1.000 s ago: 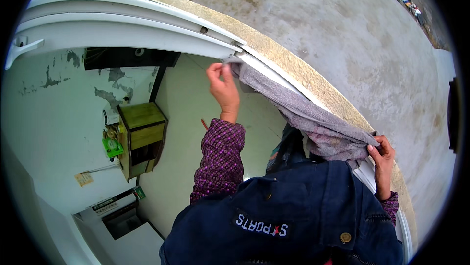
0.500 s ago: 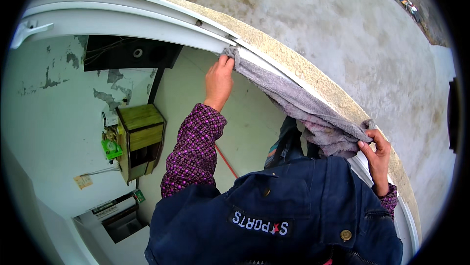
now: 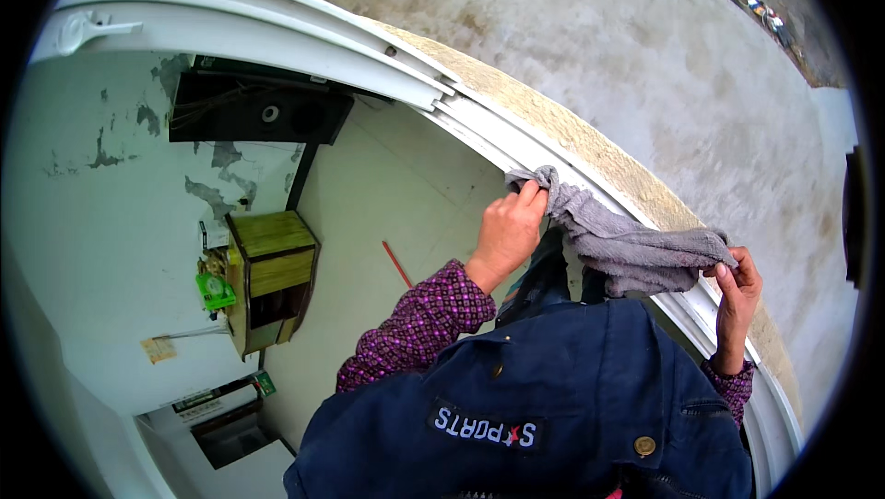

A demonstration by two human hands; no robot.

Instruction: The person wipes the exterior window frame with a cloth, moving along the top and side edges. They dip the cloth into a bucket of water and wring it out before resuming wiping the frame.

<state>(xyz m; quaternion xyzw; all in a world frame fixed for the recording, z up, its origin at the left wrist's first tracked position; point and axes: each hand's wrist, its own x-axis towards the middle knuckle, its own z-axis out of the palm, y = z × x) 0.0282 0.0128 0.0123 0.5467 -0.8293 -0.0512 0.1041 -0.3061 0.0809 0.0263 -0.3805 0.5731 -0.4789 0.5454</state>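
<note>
A grey cloth (image 3: 636, 246) stretches between my two hands across the white window frame (image 3: 489, 135). My left hand (image 3: 510, 230) pinches one bunched end near the frame's inner edge. Further right, my right hand (image 3: 735, 289) grips the other end between thumb and fingers, over the outer side of the frame. The cloth's middle sags in folds and covers part of the track. Both forearms wear purple patterned sleeves.
Outside the frame runs a rough tan ledge (image 3: 590, 135), with grey concrete ground (image 3: 590, 47) far below. Indoors, a wooden cabinet (image 3: 274, 270) stands against the peeling wall, and a red stick (image 3: 396, 263) lies on the floor. A white handle (image 3: 92, 31) juts from the window sash.
My left hand has moved right and nearer along the frame, baring the track at its former place. The cloth is now shorter and more bunched. My right hand has shifted slightly right.
</note>
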